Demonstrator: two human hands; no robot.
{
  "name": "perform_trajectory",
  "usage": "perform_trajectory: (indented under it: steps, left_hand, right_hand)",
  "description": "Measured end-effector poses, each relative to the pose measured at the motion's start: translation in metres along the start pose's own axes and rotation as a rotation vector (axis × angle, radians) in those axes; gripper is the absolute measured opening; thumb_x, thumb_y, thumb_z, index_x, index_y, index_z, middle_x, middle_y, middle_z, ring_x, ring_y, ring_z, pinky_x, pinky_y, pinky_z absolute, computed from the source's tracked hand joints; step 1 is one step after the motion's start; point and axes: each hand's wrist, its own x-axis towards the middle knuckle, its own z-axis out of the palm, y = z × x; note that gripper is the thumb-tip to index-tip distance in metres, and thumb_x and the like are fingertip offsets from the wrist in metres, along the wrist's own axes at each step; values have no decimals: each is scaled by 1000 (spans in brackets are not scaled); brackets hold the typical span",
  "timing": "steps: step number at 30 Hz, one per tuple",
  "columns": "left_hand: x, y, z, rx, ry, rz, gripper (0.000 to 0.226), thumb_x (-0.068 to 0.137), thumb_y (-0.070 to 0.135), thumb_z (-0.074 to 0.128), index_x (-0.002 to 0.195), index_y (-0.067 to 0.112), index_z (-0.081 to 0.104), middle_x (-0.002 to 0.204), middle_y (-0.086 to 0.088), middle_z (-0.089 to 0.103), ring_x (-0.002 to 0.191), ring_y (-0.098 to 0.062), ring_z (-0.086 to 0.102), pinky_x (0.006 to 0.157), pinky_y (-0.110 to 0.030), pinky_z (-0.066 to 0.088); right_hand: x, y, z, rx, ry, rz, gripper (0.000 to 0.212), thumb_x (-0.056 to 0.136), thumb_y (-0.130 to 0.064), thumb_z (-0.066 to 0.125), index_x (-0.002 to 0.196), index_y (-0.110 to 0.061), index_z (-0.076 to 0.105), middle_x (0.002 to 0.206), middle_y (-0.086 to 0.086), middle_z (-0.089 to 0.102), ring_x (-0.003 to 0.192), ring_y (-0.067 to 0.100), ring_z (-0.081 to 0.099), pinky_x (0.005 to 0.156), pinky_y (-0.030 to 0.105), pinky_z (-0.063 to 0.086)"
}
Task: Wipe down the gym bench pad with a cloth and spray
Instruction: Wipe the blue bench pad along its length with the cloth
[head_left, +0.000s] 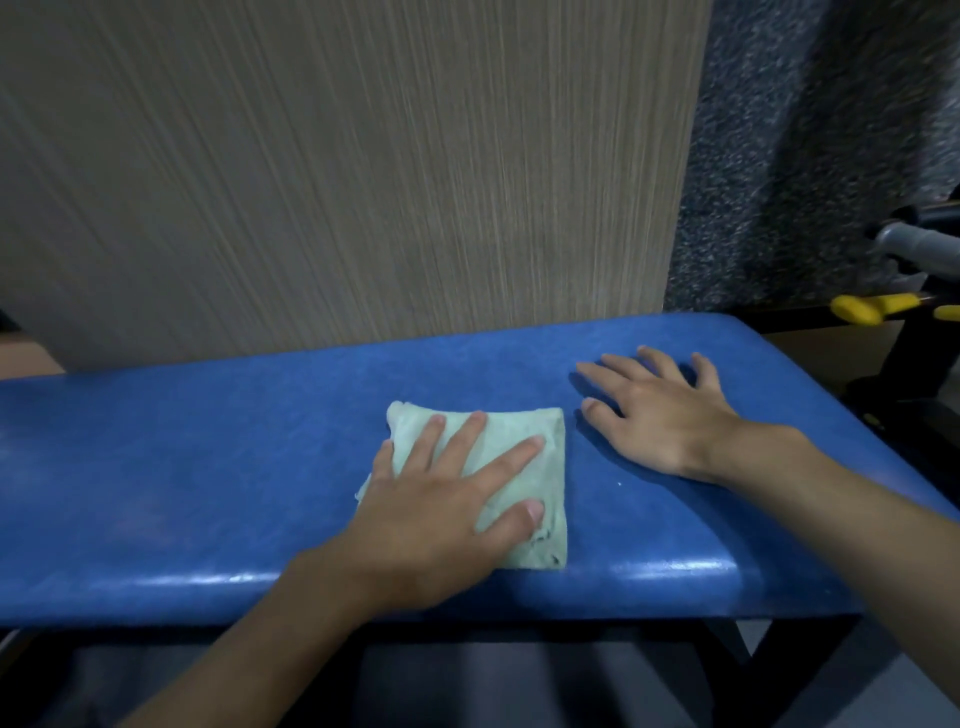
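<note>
The blue bench pad runs across the view from left to right. A folded pale green cloth lies flat on it near the middle. My left hand presses down on the cloth with straight, spread fingers. My right hand rests flat on the bare pad just right of the cloth, fingers spread, not touching it. No spray bottle is in view.
A beige wood-grain panel stands right behind the bench. At the right are a grey handle, a yellow clamp-like part and a black frame. The bench's dark frame shows below the pad.
</note>
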Motion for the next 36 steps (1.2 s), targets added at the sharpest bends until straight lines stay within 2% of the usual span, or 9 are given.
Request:
perform_trajectory:
  steps: [3,10,15,21,26,31,36]
  left_hand:
    - [35,-13,-4,-12,9,-12,53,88,77,15,133,77,-12,164,16,-17,151,-17,-20,119,-56,-9]
    - [156,-50,-25,-23,-11,-108,54,88,79,13,140,72,-3,166,13,-11,152,-23,-12,116,-62,-5]
    - [183,-58,-33,-55,-14,-144,58,80,83,9,137,74,-1,166,16,-4,152,-20,-13,114,-63,-7]
    - [129,-43,-22,-44,-7,-108,55,91,74,13,143,68,-3,166,10,-12,152,-24,-15,116,-62,-8]
    - [44,-21,-5,-35,13,-46,52,91,74,15,137,74,-10,165,12,-15,151,-21,-19,118,-58,-9]
    - [-27,0,7,-24,42,-31,56,72,81,-1,124,80,-22,163,16,-21,148,-16,-26,118,-57,-11]
    - [-16,-4,2,-12,11,-52,58,82,77,11,134,75,-15,163,17,-18,149,-15,-23,118,-57,-10]
  right_hand:
    - [2,-1,7,4,-31,-4,58,98,-59,14,154,-43,12,165,-12,3,151,19,-3,117,57,-3]
    - [4,1,12,-7,-10,-8,62,93,-61,9,153,-44,9,164,-14,2,150,16,-4,118,55,-3]
    - [3,-1,10,2,-2,3,62,92,-61,10,153,-45,11,164,-15,4,150,14,-3,119,52,-2]
    - [3,-1,10,12,0,6,61,93,-62,13,152,-46,14,164,-14,7,150,14,-1,118,54,-1]
    - [1,-1,9,14,12,6,60,94,-61,15,152,-44,17,164,-13,9,150,16,2,118,55,1]
    - [-1,-1,5,7,-16,0,58,98,-60,16,153,-43,18,164,-11,10,150,18,4,117,56,-1]
    - [1,-12,-1,-66,40,-11,55,100,-58,15,152,-42,22,164,-11,12,151,22,1,115,61,-9]
